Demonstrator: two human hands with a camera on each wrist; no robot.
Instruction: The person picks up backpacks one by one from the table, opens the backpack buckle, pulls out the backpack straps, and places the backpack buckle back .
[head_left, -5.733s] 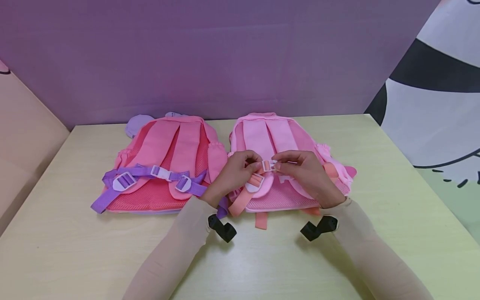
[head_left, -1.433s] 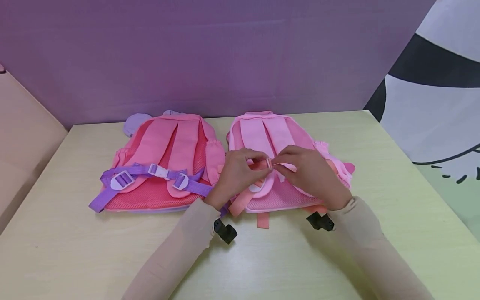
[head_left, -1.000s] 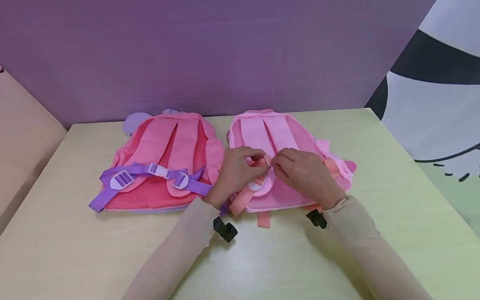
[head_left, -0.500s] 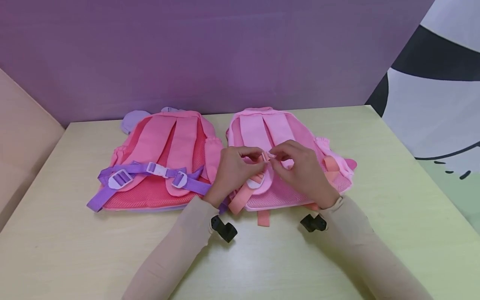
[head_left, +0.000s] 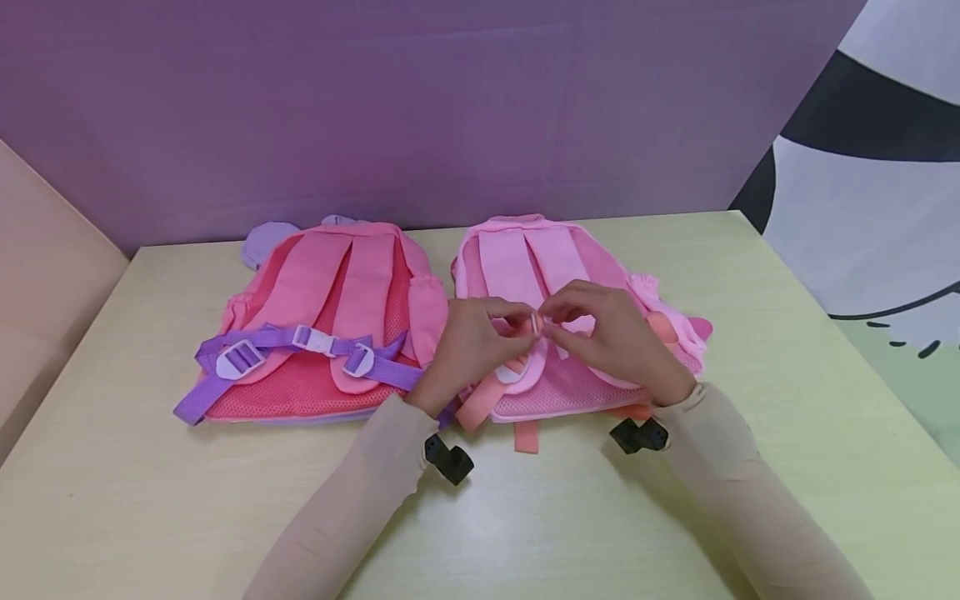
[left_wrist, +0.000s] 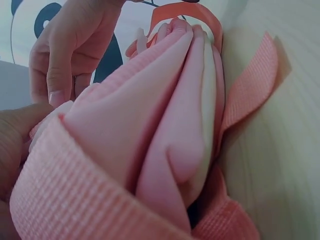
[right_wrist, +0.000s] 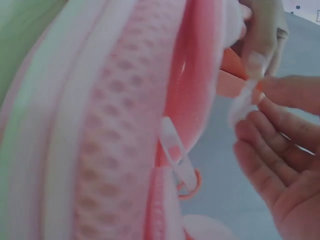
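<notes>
Buckle (head_left: 536,323), white, quantity one, is held over the pink backpack (head_left: 513,267), on an orange strap (right_wrist: 232,82). A narrow edge is presented to the head view; the long axis of that edge is seen nearly upright, crosswise to the line between the hands. It is pinched from either side by the left hand (head_left: 471,342) and the right hand (head_left: 611,329), fingers brought nearly together. Two backpacks are laid side by side on the bench (head_left: 510,533); the coral backpack (head_left: 322,308) is fitted with one clip (head_left: 314,341) and two adjusters (head_left: 241,360).
</notes>
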